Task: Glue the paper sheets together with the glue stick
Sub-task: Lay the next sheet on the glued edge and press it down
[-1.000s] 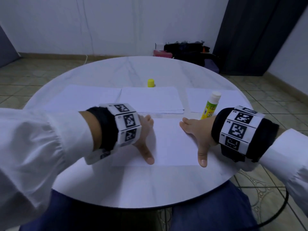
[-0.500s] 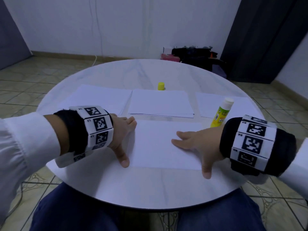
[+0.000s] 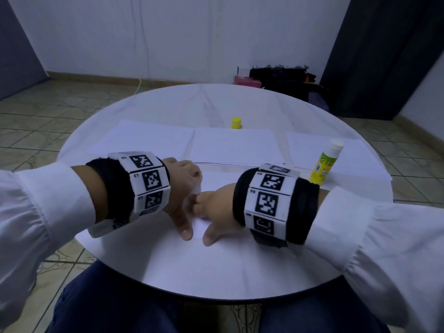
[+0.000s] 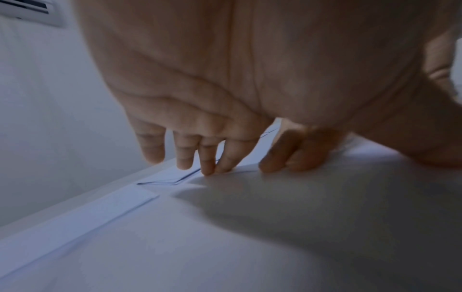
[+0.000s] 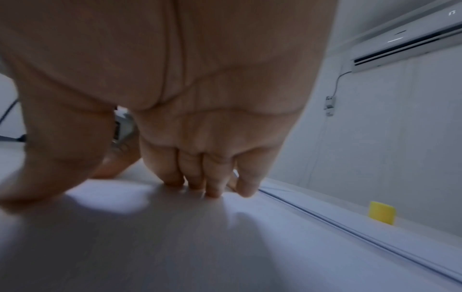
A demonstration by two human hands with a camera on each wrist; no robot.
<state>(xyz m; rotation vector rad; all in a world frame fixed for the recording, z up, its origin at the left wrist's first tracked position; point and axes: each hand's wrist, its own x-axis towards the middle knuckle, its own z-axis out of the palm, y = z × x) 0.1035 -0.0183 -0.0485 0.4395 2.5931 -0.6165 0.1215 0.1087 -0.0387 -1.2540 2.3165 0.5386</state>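
L hand: fingers straight-ish, tips pressing down on near sheet, holds nothing.
R hand: fingers together, tips on same sheet, thumb splayed; just beside L hand, prob. touching.
Glue stick: upright, uncapped, on R sheet.
Yellow cap: behind mid stack.
Table: round, white.

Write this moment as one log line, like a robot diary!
left hand: pressing paper sheet | right hand: pressing sheet | glue stick: upright, uncapped | yellow cap: apart
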